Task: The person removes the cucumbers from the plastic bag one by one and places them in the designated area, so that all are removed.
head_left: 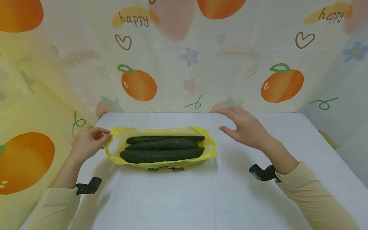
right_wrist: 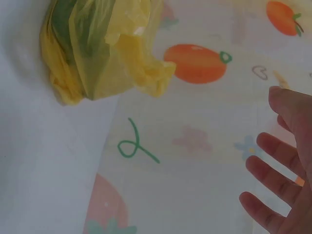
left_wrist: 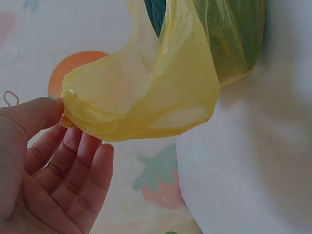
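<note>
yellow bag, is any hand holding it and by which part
The left hand pinches the yellow bag by its left handle; the right hand holds nothing.

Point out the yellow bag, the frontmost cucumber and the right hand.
Yellow bag point(head_left: 184, 164): head view, front wall.
Frontmost cucumber point(head_left: 162, 155): head view, mid-length.
Right hand point(head_left: 245, 127): head view, back of hand.

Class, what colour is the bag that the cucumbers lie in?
The bag is a see-through yellow; this shows best in the left wrist view.
</note>
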### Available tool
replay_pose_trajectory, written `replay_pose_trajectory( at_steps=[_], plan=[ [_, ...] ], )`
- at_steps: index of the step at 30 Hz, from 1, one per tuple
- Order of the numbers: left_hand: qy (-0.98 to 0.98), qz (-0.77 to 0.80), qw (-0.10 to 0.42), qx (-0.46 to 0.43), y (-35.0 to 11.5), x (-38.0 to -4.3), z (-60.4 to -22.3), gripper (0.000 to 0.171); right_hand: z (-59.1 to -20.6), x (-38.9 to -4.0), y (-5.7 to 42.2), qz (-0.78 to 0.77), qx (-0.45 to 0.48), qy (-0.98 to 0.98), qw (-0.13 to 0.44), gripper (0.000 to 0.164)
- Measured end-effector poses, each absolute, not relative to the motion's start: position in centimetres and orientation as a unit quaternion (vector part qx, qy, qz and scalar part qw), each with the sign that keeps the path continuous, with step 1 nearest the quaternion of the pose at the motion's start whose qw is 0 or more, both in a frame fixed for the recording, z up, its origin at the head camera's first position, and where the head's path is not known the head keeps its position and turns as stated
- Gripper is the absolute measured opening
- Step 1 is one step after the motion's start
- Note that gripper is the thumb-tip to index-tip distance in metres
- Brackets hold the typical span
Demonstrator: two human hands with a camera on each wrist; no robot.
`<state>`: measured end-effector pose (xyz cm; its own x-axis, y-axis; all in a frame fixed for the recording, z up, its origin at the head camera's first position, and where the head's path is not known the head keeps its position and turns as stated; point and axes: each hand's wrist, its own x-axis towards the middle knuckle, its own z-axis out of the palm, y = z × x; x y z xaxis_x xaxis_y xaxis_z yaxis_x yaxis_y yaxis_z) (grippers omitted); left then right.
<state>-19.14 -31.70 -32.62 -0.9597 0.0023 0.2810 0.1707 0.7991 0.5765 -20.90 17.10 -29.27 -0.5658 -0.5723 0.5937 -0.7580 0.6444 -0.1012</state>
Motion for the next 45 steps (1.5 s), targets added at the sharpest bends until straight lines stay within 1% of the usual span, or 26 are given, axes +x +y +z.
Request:
replay_pose_trajectory(
  at_steps=[5,12,17,22,28,33,45],
  plan=[
    [-0.938,-0.316,0.138,-0.046,-31.5,-19.3,-32.7,0.025,-29.5,-21.0,15.5,0.182,0.395,-0.864,0.254,0.054],
    [-0.94,-0.319,0.116,-0.031,-31.4,-19.2,-32.7,0.035,-29.7,-21.1,13.3,0.189,0.412,-0.859,0.24,0.053],
    [-0.94,-0.322,0.106,-0.031,-31.2,-19.2,-32.8,0.033,-29.9,-21.1,11.7,0.2,0.411,-0.865,0.207,0.052],
    [-0.94,-0.318,0.116,-0.038,-31.1,-19.3,-32.8,0.029,-30.2,-21.0,10.2,0.21,0.413,-0.869,0.172,0.051],
    [-0.933,-0.329,0.139,-0.043,-30.8,-19.5,-33.0,0.027,-31.0,-21.2,8.7,0.235,0.42,-0.861,0.164,0.048],
    [-0.93,-0.334,0.146,-0.037,-30.7,-19.5,-33.0,0.027,-31.7,-21.6,7.7,0.252,0.426,-0.856,0.151,0.047],
    [-0.93,-0.332,0.152,-0.031,-30.5,-19.5,-32.9,0.026,-33.5,-22.6,5.6,0.288,0.419,-0.858,0.071,0.043]
  ],
)
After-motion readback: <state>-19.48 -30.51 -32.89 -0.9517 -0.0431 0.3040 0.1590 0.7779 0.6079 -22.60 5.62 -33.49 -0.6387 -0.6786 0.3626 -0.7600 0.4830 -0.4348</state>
